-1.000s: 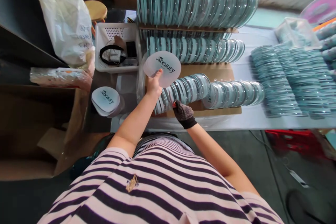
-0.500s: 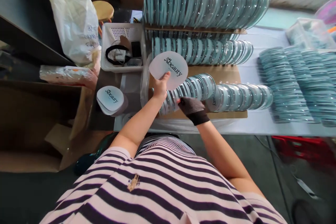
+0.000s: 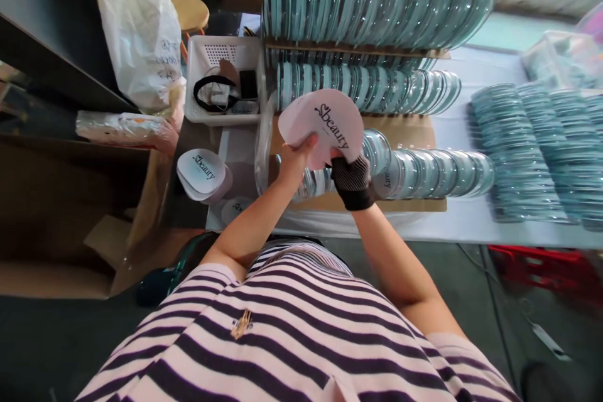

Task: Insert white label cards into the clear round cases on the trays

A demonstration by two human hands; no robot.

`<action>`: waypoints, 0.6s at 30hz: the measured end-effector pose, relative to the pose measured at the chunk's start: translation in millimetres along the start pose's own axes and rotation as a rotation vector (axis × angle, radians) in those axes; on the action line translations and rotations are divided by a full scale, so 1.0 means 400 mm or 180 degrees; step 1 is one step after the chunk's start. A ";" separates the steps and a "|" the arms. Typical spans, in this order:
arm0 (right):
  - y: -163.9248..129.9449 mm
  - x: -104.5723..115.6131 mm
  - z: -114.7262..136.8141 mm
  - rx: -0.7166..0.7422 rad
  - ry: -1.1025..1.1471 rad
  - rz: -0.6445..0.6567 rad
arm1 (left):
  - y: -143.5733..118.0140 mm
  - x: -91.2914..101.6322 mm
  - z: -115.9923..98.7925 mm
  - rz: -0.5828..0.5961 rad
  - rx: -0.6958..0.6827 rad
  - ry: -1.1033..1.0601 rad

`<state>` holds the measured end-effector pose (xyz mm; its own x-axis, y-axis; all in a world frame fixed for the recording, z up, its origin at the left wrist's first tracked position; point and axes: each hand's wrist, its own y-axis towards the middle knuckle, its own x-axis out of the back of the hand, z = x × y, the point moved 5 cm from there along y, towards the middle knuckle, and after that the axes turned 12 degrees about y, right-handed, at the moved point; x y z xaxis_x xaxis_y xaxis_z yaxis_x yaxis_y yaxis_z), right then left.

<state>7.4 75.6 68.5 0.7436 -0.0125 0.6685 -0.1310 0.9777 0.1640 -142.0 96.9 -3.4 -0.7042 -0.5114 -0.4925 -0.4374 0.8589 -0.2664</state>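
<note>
Centre frame, above table (image 3: 471, 226): your bare left hand (image 3: 293, 163) pinches printed card (image 3: 323, 125) at lower edge; gloved right hand (image 3: 352, 179) closes on its right side. Keep card flat, logo upright, clear of disc row (image 3: 424, 173) at right.

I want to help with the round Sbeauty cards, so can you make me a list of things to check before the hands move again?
1. Left hand grips the round card: ok, thumb on its lower edge.
2. Right hand, gloved, touches the same card: ok, at its bottom edge.
3. Only one card is held: cannot tell, a second edge seems to peek out on the left.
4. Print faces up: ok, the Sbeauty logo is readable.
5. Row of clear cases under the hands is tidy: ok, leaning in a line on the cardboard.
6. Spare card stack within reach: ok, left of the hands.
</note>
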 end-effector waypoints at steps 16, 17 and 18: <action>-0.191 -0.159 -0.049 -0.0503 -0.1502 0.1990 | 0.106 0.087 -0.017 -0.0238 -0.0418 0.0093; -0.180 -0.172 -0.047 -0.0477 -0.1470 0.1906 | 0.107 0.089 -0.018 -0.0283 -0.0414 0.0089; -0.176 -0.175 -0.044 -0.0422 -0.1423 0.1783 | 0.108 0.092 -0.020 -0.0330 -0.0400 0.0076</action>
<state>-24.1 11.5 -2.7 0.2456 0.4406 0.8634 -0.3117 0.8793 -0.3601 -191.3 115.0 -26.7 -0.6640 -0.5989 -0.4476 -0.5739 0.7920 -0.2083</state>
